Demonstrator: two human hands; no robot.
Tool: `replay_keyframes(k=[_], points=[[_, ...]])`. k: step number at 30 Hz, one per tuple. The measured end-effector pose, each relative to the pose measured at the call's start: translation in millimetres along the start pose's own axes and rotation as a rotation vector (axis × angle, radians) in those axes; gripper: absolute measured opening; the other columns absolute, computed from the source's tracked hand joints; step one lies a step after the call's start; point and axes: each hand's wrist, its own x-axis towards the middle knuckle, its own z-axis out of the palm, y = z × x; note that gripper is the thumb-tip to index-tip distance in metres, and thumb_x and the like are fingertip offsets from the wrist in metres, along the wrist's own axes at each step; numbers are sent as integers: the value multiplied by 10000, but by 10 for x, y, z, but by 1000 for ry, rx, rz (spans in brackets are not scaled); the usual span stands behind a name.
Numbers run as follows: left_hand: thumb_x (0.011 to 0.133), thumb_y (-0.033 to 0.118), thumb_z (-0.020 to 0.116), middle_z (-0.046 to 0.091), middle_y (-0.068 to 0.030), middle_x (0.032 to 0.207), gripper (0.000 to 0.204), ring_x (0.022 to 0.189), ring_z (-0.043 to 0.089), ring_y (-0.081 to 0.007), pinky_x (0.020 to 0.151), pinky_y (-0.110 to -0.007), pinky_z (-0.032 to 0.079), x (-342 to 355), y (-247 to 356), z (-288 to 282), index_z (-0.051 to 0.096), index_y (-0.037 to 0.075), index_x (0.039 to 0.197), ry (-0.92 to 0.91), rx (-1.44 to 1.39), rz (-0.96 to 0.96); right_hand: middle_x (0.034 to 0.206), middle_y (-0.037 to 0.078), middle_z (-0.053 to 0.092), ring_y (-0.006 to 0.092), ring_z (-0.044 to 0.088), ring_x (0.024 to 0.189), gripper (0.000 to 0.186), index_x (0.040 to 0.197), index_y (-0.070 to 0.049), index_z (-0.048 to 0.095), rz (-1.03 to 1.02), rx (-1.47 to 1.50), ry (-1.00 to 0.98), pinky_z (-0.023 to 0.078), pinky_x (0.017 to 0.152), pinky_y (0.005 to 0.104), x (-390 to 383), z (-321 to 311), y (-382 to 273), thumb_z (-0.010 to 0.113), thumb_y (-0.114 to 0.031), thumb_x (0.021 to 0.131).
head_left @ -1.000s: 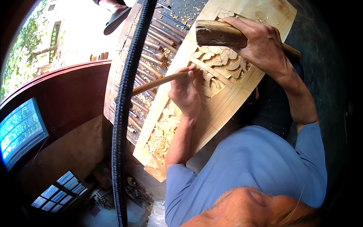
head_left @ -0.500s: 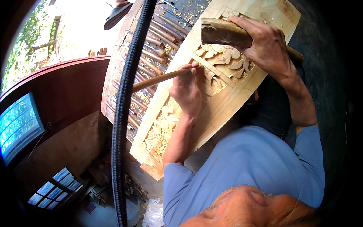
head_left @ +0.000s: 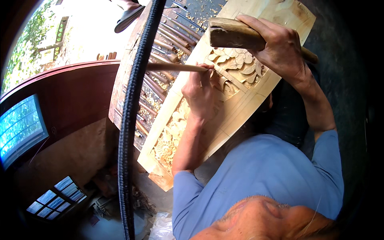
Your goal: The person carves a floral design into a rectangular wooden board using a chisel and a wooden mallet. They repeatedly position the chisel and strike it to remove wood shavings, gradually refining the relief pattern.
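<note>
A long pale wooden board [head_left: 229, 127] lies slanted in front of me, with leaves and flowers [head_left: 239, 60] carved in relief along its middle. On its left edge, my left hand [head_left: 199, 98] pinches a carving chisel [head_left: 176, 67] near its working end. The chisel's wooden handle points left, and its tip is hidden by my fingers. My right hand [head_left: 280, 47] wraps around a wooden mallet [head_left: 237, 35], held over the board's upper part, apart from the chisel. The mallet's thick end faces left, and its thinner end sticks out behind my wrist.
Several wooden-handled carving tools [head_left: 154, 86] lie among shavings on the worktable [head_left: 120, 94], left of the board. A black braided cable [head_left: 130, 120] crosses the view. Another person's sandalled foot [head_left: 130, 18] shows at the top. A clear plastic bag [head_left: 162, 226] lies low on the floor.
The chisel's handle has swung up from a slant to nearly level, turning with my left hand. The mallet has shifted only slightly left, still in my right hand.
</note>
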Motion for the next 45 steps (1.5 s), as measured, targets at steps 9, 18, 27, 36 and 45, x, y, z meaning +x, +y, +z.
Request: replay_keyframes(k=[9, 18, 27, 36, 45], points=[[921, -45, 717, 639, -157, 732, 129, 647, 670, -320, 587, -405, 513, 130, 63, 12, 617, 11, 980, -71, 68, 211, 1161, 167, 760, 224, 773, 962, 467, 1281, -32, 687, -384, 427, 428, 627, 830, 334, 789, -565, -384, 794, -40, 826], [922, 22, 743, 684, -138, 729, 146, 610, 694, -292, 553, -382, 522, 197, 12, -48, 609, 29, 980, -85, 157, 236, 927, 114, 749, 287, 747, 815, 425, 1195, -96, 739, -562, -133, 379, 612, 746, 404, 906, -816, -495, 751, -3, 781], [913, 13, 744, 688, -127, 710, 145, 598, 704, -254, 556, -364, 535, 255, 22, -48, 614, 42, 971, -98, 83, 214, 977, 84, 759, 206, 755, 880, 375, 1162, -38, 693, -473, 590, 378, 610, 762, 340, 973, -720, -584, 696, 61, 801], [893, -43, 714, 701, -117, 753, 151, 643, 724, -225, 591, -315, 527, 237, -395, -23, 627, 25, 996, -156, -176, 30, 1009, 101, 766, 176, 748, 928, 448, 1269, -45, 669, -395, 838, 337, 595, 795, 305, 1088, -660, -511, 744, 29, 834], [905, -26, 740, 764, -104, 824, 151, 700, 767, -216, 598, -326, 564, 311, 42, -36, 618, 26, 977, -219, 143, 262, 931, 152, 737, 272, 757, 882, 442, 1252, -84, 709, -543, -200, 361, 613, 782, 386, 942, -800, -403, 743, 15, 823]])
